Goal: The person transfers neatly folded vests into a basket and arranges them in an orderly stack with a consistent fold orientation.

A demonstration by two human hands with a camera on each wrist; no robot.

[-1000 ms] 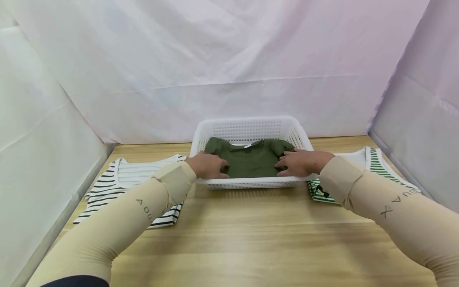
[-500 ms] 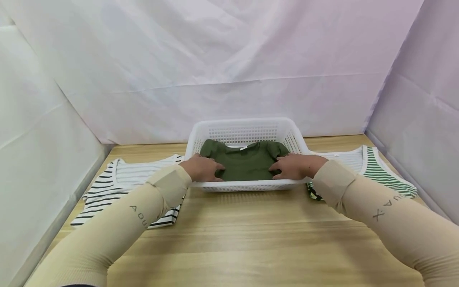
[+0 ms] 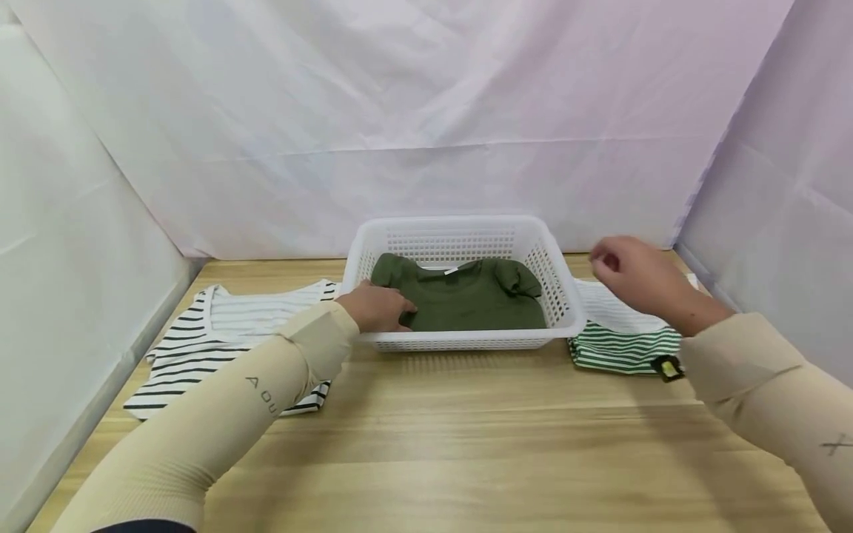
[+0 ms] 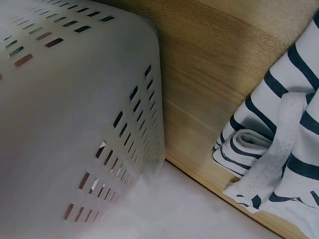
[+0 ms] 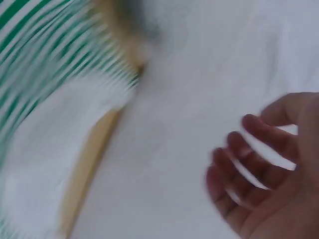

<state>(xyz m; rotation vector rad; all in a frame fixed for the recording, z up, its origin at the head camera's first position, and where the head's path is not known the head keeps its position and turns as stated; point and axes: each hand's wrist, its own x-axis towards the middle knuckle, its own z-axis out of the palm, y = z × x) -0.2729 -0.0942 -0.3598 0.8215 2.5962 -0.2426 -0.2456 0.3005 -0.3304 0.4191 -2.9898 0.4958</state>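
Note:
A dark green shirt lies folded inside a white perforated plastic basket. My left hand reaches over the basket's near-left rim and rests on the left part of the shirt; some fingertips are hidden. In the left wrist view only the basket's outer wall shows, not the hand. My right hand is raised in the air to the right of the basket, above a green-and-white striped garment. Its fingers are loosely bent and hold nothing.
A white garment with black stripes lies left of the basket, partly under my left forearm. The wooden table extends in front. White sheets hang behind and on both sides.
My right hand has left the green shirt and moved right and up, out of the basket. The left hand stays on the shirt. The shirt's right sleeve is now uncovered.

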